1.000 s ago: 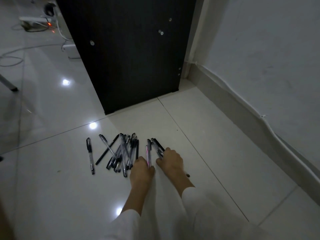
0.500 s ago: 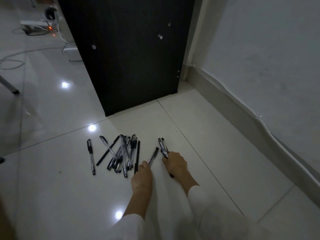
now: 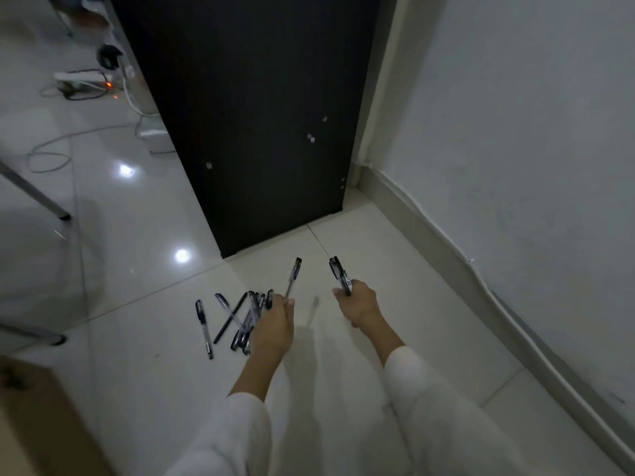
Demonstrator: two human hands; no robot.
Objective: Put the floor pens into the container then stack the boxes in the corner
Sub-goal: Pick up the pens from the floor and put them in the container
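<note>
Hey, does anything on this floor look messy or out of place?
Yes: loose pens lie crisscrossed in a heap on the floor tiles before the dark cabinet, one apart on the left. The left hand holds one pen, the right hand a small bunch.

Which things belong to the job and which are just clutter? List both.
Job: floor pens; single pen in left hand; pen bundle in right hand; cardboard box.
Lying about: power strip; cable; black cabinet.
</note>
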